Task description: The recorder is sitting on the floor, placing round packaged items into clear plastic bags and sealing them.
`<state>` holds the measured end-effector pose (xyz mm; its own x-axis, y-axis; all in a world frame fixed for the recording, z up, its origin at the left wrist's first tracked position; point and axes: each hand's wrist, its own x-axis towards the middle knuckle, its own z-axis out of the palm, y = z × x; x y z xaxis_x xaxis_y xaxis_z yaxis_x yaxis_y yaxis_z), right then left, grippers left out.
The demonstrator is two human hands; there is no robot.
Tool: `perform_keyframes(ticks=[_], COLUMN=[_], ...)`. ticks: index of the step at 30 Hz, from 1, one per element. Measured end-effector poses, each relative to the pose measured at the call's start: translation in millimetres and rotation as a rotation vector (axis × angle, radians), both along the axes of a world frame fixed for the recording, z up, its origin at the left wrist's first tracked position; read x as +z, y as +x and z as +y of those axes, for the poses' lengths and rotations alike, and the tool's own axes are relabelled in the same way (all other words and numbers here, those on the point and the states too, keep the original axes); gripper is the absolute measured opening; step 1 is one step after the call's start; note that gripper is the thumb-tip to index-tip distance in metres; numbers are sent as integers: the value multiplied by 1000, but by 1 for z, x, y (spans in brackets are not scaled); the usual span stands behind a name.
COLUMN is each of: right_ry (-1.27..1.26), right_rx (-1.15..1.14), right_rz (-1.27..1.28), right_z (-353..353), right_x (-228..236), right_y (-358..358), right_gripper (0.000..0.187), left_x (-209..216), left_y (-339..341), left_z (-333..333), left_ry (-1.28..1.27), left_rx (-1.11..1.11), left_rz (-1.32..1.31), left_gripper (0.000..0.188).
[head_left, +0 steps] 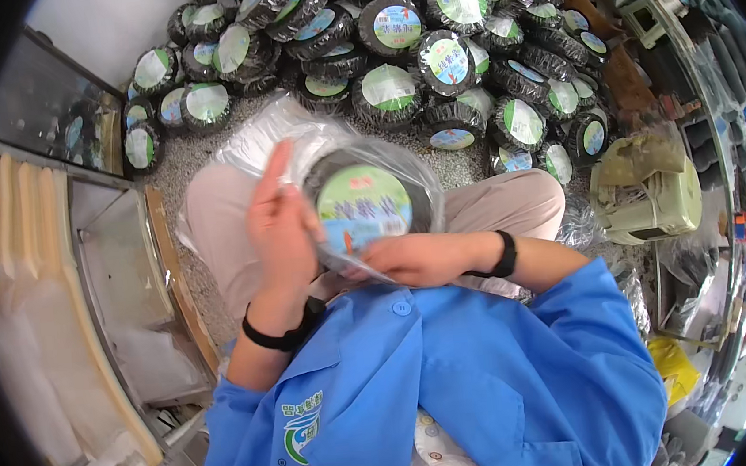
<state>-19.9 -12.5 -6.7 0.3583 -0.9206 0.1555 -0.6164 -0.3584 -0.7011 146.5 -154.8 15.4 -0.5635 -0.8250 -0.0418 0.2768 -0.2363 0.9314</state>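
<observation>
A round dark cake with a green and blue round label [363, 205] sits over my lap inside a loose clear plastic bag [416, 165]. My left hand [282, 228] is upright at the left edge of the bag, its fingers stretched out and somewhat blurred by motion. Along the lower edge, my right hand [420, 260] has its fingers curled in on the clear plastic, close under the label; the fingertips are partly hidden. More clear plastic [271, 135] spreads beyond the cake, above my left knee.
A large heap of similar wrapped round cakes [391, 89] lies on the speckled floor ahead. A pale green plastic stool or bin [648, 187] stands at right. Wood-framed panels [134, 289] line the left side. A yellow bag [674, 371] is at lower right.
</observation>
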Motion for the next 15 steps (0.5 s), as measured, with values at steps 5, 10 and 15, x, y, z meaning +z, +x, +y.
perform_keyframes(ticks=[5, 10, 15], right_ry=[718, 581, 342], right_rx=[-322, -419, -428], right_rz=[34, 520, 487], right_z=[29, -27, -39], right_x=[27, 32, -35], right_y=[-60, -18, -6], right_gripper=[23, 41, 72], left_x=[23, 36, 32], left_y=[9, 9, 41], left_z=[-27, -11, -61], left_ry=[202, 167, 59], left_rx=[69, -316, -439], left_rz=[52, 35, -116], left_gripper=[45, 45, 47])
